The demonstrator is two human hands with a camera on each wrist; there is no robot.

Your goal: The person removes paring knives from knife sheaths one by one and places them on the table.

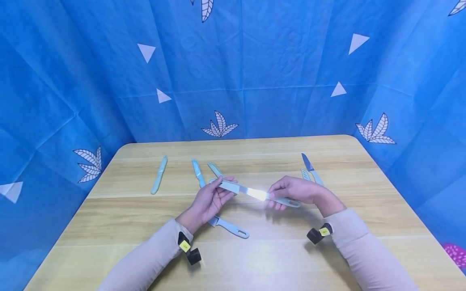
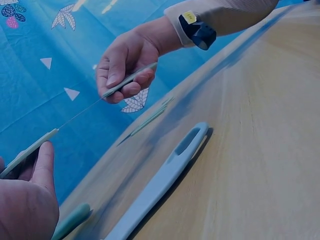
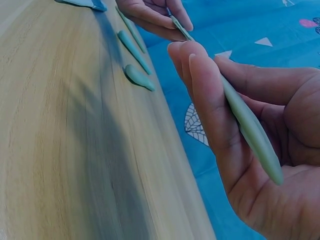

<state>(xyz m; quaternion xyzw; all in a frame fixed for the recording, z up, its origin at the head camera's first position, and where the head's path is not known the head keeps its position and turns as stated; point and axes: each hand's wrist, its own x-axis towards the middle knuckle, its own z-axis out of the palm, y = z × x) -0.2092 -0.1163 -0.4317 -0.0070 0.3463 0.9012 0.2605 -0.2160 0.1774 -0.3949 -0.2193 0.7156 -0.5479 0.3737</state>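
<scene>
Above the middle of the table, my left hand (image 1: 211, 202) holds a pale green blade sheath (image 1: 229, 186) between thumb and fingers. The right hand (image 1: 295, 190) pinches the pale green handle of a knife (image 1: 289, 202), whose slotted end sticks out past the palm. Bright glare covers the bare stretch of blade between the hands, and its far end meets the sheath's mouth. In the left wrist view this blade shows edge-on as a thin line. Under my left wrist lies a larger blue-handled knife (image 1: 231, 227), partly hidden by the hand.
A slim green knife (image 1: 159, 176) lies at the left. Near the left hand are a blue piece (image 1: 198, 171) and a green one (image 1: 214, 169). At the right, a bare-bladed knife (image 1: 316, 177) lies beside a slotted sheath (image 1: 305, 174). Blue curtain (image 1: 255, 60) surrounds the table.
</scene>
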